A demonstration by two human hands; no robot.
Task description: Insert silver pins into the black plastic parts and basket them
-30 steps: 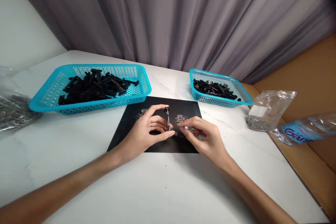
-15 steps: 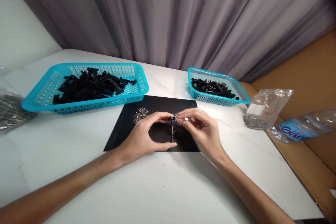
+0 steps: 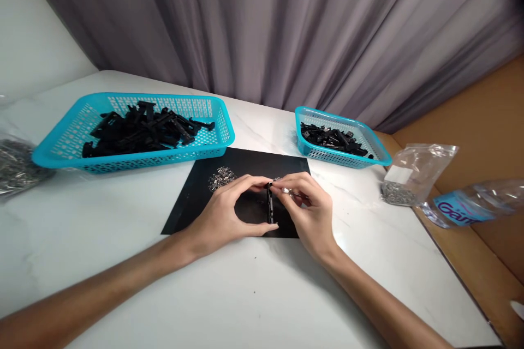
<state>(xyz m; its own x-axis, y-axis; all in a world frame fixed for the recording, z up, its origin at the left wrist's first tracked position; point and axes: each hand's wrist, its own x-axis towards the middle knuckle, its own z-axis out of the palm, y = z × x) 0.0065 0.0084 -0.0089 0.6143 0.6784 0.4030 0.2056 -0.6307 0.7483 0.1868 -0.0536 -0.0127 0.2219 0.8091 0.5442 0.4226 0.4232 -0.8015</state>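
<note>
Between the thumb and fingers of my left hand (image 3: 223, 212), a narrow black plastic part (image 3: 269, 204) is held lengthwise, its long side facing me. My right hand (image 3: 309, 202) is closed at the far end of that part, fingertips touching it or very near. A slim metal tool (image 3: 301, 196) with a shiny pale end lies in the right hand; its kind is not clear. What the right fingertips pinch is too small to make out. Below both hands is a black mat (image 3: 249, 161), with a pile of small metal pieces (image 3: 221, 178) beyond the left hand.
A large blue basket (image 3: 227, 120) of black plastic parts stands back left, a smaller blue basket (image 3: 301, 144) of black parts back right. Bags of small metal pieces lie at far left (image 3: 18, 166) and right (image 3: 403, 185). A plastic bottle (image 3: 462, 208) lies near the table's right edge.
My right hand has shifted slightly left, closer against the far end of the black part. The left hand keeps its hold, and the view has moved a little.
</note>
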